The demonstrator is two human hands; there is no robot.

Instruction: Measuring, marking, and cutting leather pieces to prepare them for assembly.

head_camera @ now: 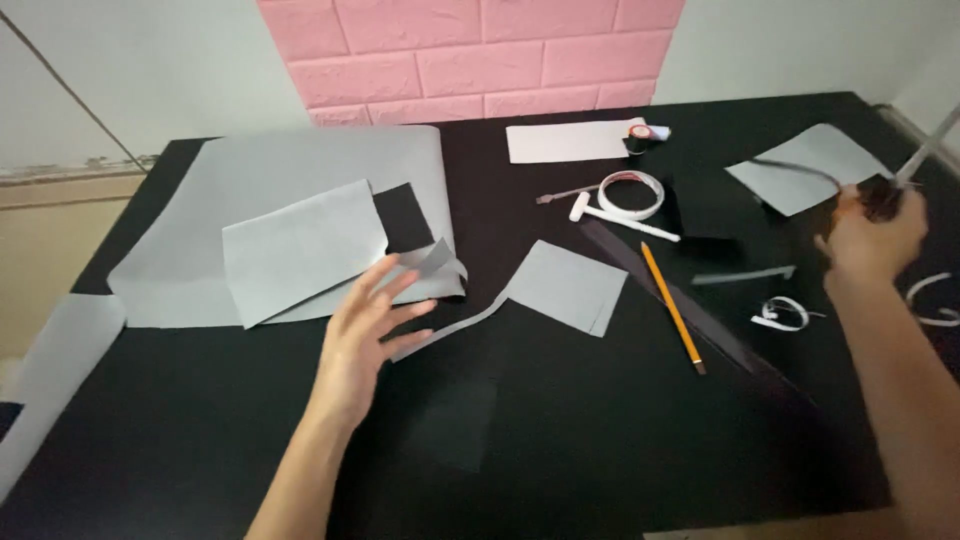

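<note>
Worktop point(560, 450): you are crowding it with loose grey sheets point(300, 250) that could be sliding off.
Left hand point(365, 335): you are hovering it, fingers spread and empty, by a grey strip point(450, 328); a brush could be crumpling it.
Right hand point(870, 240): you are gripping blurred scissors point(915, 165) at the right edge; they could be nicking the nearby grey piece point(805, 165).
Pencil point(672, 305): it could be rolling.
</note>
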